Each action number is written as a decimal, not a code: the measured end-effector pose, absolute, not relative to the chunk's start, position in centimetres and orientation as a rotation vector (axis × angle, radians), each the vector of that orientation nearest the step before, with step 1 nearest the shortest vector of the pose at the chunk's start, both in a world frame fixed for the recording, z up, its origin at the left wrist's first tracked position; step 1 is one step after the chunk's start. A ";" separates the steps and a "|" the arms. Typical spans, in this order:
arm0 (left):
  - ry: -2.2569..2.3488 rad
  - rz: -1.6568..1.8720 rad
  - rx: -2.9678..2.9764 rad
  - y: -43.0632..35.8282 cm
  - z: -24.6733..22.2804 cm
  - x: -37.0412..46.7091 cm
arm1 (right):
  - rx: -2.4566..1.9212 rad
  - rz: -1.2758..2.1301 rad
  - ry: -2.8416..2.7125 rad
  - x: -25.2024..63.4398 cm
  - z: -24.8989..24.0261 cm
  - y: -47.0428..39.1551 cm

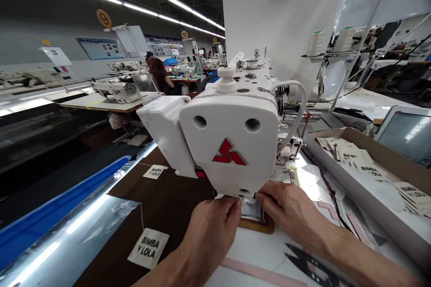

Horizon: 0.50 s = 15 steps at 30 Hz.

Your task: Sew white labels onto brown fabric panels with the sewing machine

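Note:
Both hands are under the head of a white sewing machine [229, 121] with a red logo. My left hand [215, 228] is closed, its thumb and fingers pressed together just left of the clamp frame [257, 225]; what it pinches is hidden. On the frame's right side, my right hand [286, 206] is also closed, fingertips at the machine's lower edge, its grip too hidden to name. Brown fabric [161, 202] spreads to the left, with a printed BIMBA Y LOLA label [148, 247] near the front and another label [155, 171] farther back.
A box [380, 197] of printed labels stands at the right. Dark scissors [311, 267] lie beneath my right forearm. Thread cones [315, 44] stand behind at right. A blue tray edge [63, 197] runs along the left. Another person [160, 75] sits in the background.

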<state>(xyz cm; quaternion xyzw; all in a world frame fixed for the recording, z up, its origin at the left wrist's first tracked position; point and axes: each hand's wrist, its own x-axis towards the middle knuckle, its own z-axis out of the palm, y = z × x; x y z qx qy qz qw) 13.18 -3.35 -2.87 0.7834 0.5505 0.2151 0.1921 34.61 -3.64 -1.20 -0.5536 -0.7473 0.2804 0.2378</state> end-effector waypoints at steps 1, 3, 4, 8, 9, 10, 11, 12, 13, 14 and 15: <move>1.544 0.606 2.198 -3.4 -2.8 13.2 | -1.516 0.766 -2.050 34.6 -1.3 -3.6; 1.542 0.608 2.195 -3.4 -2.8 13.2 | -1.513 0.760 -2.050 34.6 -1.4 -3.6; 1.543 0.609 2.193 -3.4 -2.8 13.2 | -1.512 0.758 -2.050 34.6 -1.4 -3.6; 1.549 0.609 2.175 -3.3 -3.2 13.2 | -1.498 0.755 -2.053 34.6 -1.5 -3.5; 1.549 0.610 2.168 -3.3 -3.2 13.2 | -1.499 0.756 -2.054 34.6 -1.5 -3.5; 1.548 0.610 2.161 -3.2 -3.2 13.2 | -1.501 0.755 -2.055 34.6 -1.5 -3.5; 1.544 0.610 2.154 -3.2 -3.0 13.2 | -1.503 0.755 -2.057 34.6 -1.5 -3.5; 1.537 0.610 2.152 -3.4 -2.8 13.1 | -1.507 0.752 -2.058 34.6 -1.5 -3.5; 1.512 0.592 2.144 -3.6 -2.4 13.1 | -1.511 0.745 -2.060 34.6 -1.5 -3.6; 1.466 0.564 2.122 -3.9 -1.9 13.0 | -1.512 0.740 -2.064 34.6 -1.5 -3.6; 1.400 0.538 2.092 -4.4 -1.4 12.8 | -1.508 0.742 -2.068 34.7 -1.6 -3.6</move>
